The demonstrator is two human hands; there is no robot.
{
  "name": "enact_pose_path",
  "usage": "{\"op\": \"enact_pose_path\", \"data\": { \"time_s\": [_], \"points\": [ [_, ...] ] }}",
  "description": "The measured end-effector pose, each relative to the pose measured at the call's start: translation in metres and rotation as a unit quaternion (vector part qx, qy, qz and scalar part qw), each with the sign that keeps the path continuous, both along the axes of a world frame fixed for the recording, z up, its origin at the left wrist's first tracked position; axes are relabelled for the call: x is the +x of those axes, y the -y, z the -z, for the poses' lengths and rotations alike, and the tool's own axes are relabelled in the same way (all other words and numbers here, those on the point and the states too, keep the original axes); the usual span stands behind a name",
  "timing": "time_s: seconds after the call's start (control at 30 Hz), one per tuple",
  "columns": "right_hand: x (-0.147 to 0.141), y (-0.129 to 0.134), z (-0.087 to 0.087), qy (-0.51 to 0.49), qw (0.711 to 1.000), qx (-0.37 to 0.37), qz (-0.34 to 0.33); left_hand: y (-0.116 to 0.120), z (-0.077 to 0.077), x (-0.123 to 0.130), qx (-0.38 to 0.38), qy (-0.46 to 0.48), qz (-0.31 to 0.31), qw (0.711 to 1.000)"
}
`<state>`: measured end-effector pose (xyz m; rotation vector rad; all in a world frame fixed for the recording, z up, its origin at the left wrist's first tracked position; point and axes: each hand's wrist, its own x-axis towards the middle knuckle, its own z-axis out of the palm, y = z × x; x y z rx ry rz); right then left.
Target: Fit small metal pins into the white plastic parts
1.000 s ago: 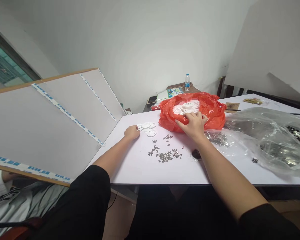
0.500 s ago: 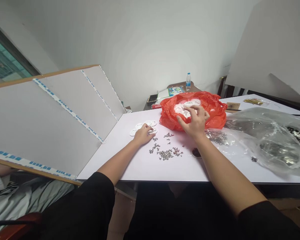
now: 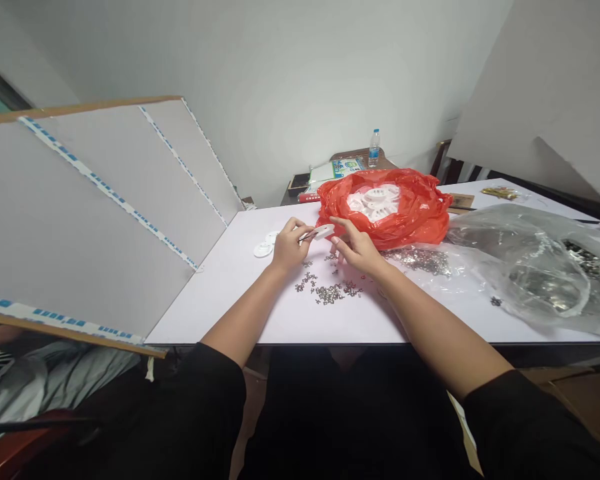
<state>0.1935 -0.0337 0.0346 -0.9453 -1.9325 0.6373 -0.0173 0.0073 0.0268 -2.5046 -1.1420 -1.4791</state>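
My left hand (image 3: 290, 248) is closed on a white plastic disc (image 3: 325, 231), raised above the table, and a thin dark stick-like thing shows by its fingertips. Just right of the disc is my right hand (image 3: 359, 248), its thumb and fingers apart, with nothing visible in it. More white discs (image 3: 263, 249) lie on the table beyond my left hand, partly hidden by it. Below both hands, small metal pieces (image 3: 329, 294) are scattered in loose heaps. A red plastic bag (image 3: 420, 223) behind my right hand stands open, with many white discs (image 3: 380, 201) inside.
Clear bags of metal parts (image 3: 545, 273) cover the table's right side. A grey-white panel (image 3: 95, 233) with taped strips borders the left. Behind the table stand a water bottle (image 3: 374, 150) and some packets (image 3: 347, 168). Another person's clothing (image 3: 55, 383) shows at lower left.
My left hand has risen off the table with a white disc in it. My right hand has drawn back from over the red bag, down and left to beside that disc.
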Motion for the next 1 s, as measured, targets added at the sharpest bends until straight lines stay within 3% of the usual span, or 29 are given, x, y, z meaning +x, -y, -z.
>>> {"op": "enact_pose_path", "data": {
  "time_s": [0.07,0.17,0.33,0.43,0.6,0.77,1.0],
  "points": [
    [-0.003,-0.001,0.002,-0.020,0.999,-0.039,-0.027,0.006,0.003,0.008,0.010,0.028,0.059,0.998],
    [-0.004,-0.002,0.006,-0.017,0.997,-0.074,-0.004,0.013,0.013,0.010,-0.018,0.056,0.112,0.992],
    [0.000,-0.008,0.013,0.043,0.993,-0.090,0.056,0.013,0.022,-0.002,-0.097,0.093,0.058,0.989],
    [0.003,-0.014,0.020,0.061,0.992,-0.072,0.081,0.011,0.022,-0.005,-0.176,0.014,0.076,0.981],
    [0.009,-0.020,0.026,0.075,0.991,-0.061,0.096,0.015,0.022,0.001,-0.281,-0.119,0.199,0.931],
    [0.011,-0.022,0.026,0.108,0.984,-0.072,0.122,0.024,0.020,0.009,-0.287,-0.167,0.268,0.904],
    [0.009,-0.023,0.027,0.075,0.989,-0.039,0.124,0.030,0.021,0.021,-0.298,-0.170,0.272,0.899]
  ]
}}
